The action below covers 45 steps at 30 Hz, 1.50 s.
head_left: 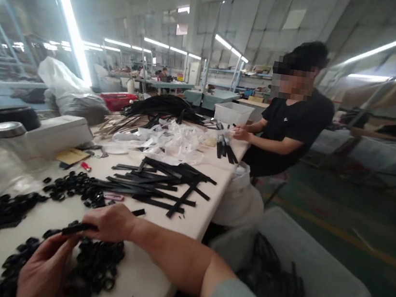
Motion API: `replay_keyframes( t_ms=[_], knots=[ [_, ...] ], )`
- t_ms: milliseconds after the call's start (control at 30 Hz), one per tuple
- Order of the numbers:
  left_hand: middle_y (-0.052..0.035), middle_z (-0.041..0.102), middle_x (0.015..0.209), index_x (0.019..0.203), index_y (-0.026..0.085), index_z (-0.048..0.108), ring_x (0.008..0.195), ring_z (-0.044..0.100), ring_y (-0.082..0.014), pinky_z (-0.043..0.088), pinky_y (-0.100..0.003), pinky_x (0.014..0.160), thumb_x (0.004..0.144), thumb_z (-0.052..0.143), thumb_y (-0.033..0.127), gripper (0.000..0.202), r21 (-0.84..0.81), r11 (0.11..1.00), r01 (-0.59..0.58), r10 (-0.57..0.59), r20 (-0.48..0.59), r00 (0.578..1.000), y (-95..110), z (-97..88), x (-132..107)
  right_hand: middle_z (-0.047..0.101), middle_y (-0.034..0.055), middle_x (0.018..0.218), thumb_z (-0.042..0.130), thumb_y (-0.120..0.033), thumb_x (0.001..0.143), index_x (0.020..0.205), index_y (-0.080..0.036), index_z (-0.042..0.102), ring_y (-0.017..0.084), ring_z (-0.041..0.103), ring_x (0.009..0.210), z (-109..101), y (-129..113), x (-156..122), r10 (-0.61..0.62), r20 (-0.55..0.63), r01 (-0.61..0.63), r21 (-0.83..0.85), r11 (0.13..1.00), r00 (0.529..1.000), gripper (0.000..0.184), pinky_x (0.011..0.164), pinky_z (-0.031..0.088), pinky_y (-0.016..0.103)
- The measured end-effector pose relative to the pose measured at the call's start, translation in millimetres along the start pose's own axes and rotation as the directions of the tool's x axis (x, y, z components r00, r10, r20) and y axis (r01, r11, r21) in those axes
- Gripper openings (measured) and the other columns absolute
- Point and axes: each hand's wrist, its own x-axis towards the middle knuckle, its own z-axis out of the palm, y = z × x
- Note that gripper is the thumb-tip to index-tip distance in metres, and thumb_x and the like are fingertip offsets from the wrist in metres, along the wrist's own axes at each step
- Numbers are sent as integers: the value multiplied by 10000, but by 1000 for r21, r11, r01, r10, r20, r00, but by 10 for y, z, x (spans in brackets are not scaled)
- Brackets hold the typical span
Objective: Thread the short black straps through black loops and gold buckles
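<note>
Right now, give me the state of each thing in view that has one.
Left hand: closed on the held strip
Right hand: closed on the held strip
Held strip: between both hands
Other black strips: loose, criss-crossed
Black loops: heaped loosely
Plastic wrap: crumpled
White bin: open-topped
Grey bin: open, black pieces inside
Long light: lit

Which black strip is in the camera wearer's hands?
The black strip held by both the left hand and the right hand; those in the pile beyond lie on the table.
</note>
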Motion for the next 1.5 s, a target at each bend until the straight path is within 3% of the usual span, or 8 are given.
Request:
replay_keyframes(
  t_ms=[133, 233, 333, 600, 800, 1067, 1300, 1500],
  knots=[
    [22, 649, 742, 822, 179, 675, 619, 556, -100, 433, -223, 605, 526, 835, 356, 380, -201, 979, -17, 14, -19, 1000, 207, 69, -66, 692, 42, 889, 531, -396, 901, 950, -152, 657, 136, 599, 781, -99, -58, 41, 57, 25, -62, 312, 948, 998, 279, 645, 379, 232],
    [24, 638, 754, 896, 183, 666, 646, 575, -83, 454, -215, 674, 504, 858, 302, 452, -366, 930, -28, 39, 25, 999, 138, 136, -1, 621, 0, 700, 592, -358, 863, 851, -105, 653, 92, 519, 632, -113, 54, 68, 82, 87, -117, 573, 811, 993, 260, 593, 336, 208],
    [-15, 664, 806, 861, 162, 685, 685, 604, -95, 466, -226, 703, 553, 842, 291, 369, -376, 927, 4, 20, 61, 998, 73, 123, 33, 607, -1, 672, 524, -360, 900, 813, -94, 639, 84, 498, 610, -159, 151, 64, 82, 131, -150, 668, 729, 988, 303, 600, 332, 207],
    [-1, 653, 695, 762, 157, 661, 616, 589, -86, 463, -216, 657, 623, 807, 311, 254, -388, 921, 21, 30, 124, 992, 157, 47, 25, 542, -15, 586, 435, -268, 896, 654, -119, 565, 71, 438, 535, -309, 205, 25, 134, 247, -273, 712, 647, 960, 313, 565, 323, 213],
    [8, 623, 669, 721, 170, 660, 600, 569, -82, 452, -188, 593, 602, 830, 334, 264, -353, 934, 57, 38, 257, 966, 266, -12, 74, 505, -31, 548, 439, -303, 881, 645, -131, 545, 62, 408, 497, -310, 205, -6, 59, 342, -306, 738, 601, 938, 311, 525, 319, 207],
    [-31, 629, 868, 683, 182, 674, 739, 583, -113, 509, -224, 707, 585, 851, 334, 253, -275, 960, 60, 59, 406, 912, 508, -88, 247, 461, -45, 505, 444, -311, 892, 635, -135, 515, 53, 354, 446, -252, 270, 32, 21, 300, -277, 846, 457, 954, 319, 459, 275, 201],
    [-35, 629, 911, 699, 189, 691, 840, 574, -130, 487, -217, 750, 626, 834, 327, 212, -201, 979, 31, 76, 504, 860, 600, -115, 350, 489, -38, 528, 458, -291, 894, 625, -131, 504, 48, 375, 468, -282, 240, 13, 3, 269, -238, 845, 478, 963, 316, 471, 291, 192],
    [-49, 646, 895, 666, 176, 691, 866, 587, -152, 493, -244, 792, 597, 853, 327, 232, -117, 992, 52, 31, 614, 789, 665, -41, 452, 452, -61, 545, 484, -312, 898, 735, -139, 491, 40, 365, 438, -153, 191, 27, -104, 338, -311, 926, 215, 935, 237, 424, 265, 174]
  ],
)
